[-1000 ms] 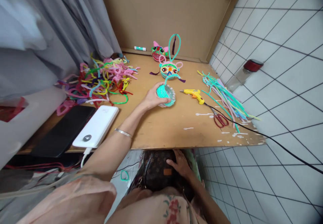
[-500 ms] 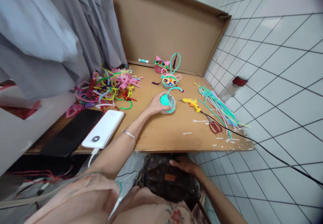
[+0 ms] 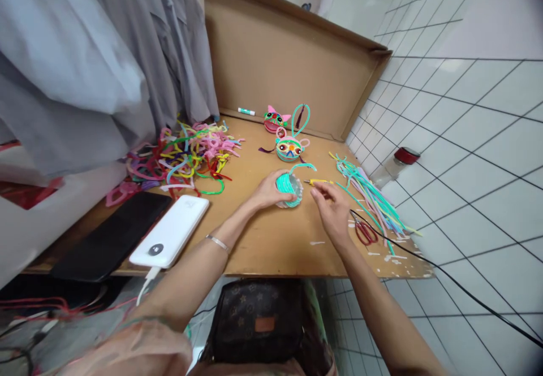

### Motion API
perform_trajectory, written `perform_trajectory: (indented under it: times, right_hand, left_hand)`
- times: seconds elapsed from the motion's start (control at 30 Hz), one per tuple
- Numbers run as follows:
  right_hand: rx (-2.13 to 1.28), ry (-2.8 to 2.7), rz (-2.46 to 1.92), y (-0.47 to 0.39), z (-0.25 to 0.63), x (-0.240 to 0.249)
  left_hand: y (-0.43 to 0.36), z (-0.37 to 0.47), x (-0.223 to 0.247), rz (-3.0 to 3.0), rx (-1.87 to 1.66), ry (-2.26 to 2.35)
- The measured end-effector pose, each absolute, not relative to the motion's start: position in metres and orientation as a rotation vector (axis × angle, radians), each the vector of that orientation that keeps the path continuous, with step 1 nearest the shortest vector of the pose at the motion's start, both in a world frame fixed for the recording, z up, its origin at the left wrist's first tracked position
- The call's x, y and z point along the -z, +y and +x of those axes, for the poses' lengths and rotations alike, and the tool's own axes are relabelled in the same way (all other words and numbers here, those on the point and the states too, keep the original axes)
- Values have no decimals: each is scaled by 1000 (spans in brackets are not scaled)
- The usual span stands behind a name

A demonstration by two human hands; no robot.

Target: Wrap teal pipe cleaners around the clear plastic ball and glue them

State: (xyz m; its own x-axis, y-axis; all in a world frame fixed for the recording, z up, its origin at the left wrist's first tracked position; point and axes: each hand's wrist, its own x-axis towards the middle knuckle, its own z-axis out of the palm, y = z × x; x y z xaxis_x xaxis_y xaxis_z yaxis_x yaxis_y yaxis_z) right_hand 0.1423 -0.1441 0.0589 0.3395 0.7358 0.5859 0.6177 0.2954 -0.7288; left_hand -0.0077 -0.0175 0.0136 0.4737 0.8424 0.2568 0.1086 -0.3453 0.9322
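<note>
My left hand (image 3: pixel 271 190) is wrapped around a small ribbed cup wound with turquoise pipe cleaner (image 3: pixel 285 183). The cup lies tilted with its mouth to the right, and a loose turquoise end curves off its top. Just right of it, my right hand (image 3: pixel 333 209) is over the yellow glue gun (image 3: pixel 319 182), thumb and fingers a little apart. The gun's nozzle and upper body show, while its handle is hidden by the hand. Behind the cup sits a finished animal-face ornament (image 3: pixel 289 149) with pink ears and a turquoise loop.
A second animal face (image 3: pixel 275 120) and a glue stick (image 3: pixel 246 111) are by the cardboard screen (image 3: pixel 292 59). Tangled pipe cleaners (image 3: pixel 190 152) lie left, straight ones (image 3: pixel 373 195) right. Red-handled scissors (image 3: pixel 365 232), a black cord, a white power bank (image 3: pixel 172 232) and a black phone (image 3: pixel 114 237) are nearer.
My right hand has risen from the brown bag below the table edge to the glue gun. My left hand still holds the turquoise-wound cup. The view has shifted slightly.
</note>
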Motion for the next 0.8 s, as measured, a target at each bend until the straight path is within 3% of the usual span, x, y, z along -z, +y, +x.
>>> perform_trajectory:
  times: [0.2, 0.47, 0.8]
  right_hand:
    - [-249, -1379, -1298, -72, 144, -63]
    - [-445, -1347, -1144, -69, 152, -55]
    - [-456, -1350, -1050, -75, 151, -44]
  left_hand:
    - [-21, -9, -18, 1848, -956, 830]
    - [-20, -12, -19, 1847, -931, 820]
    - [-21, -18, -21, 1709, -881, 784]
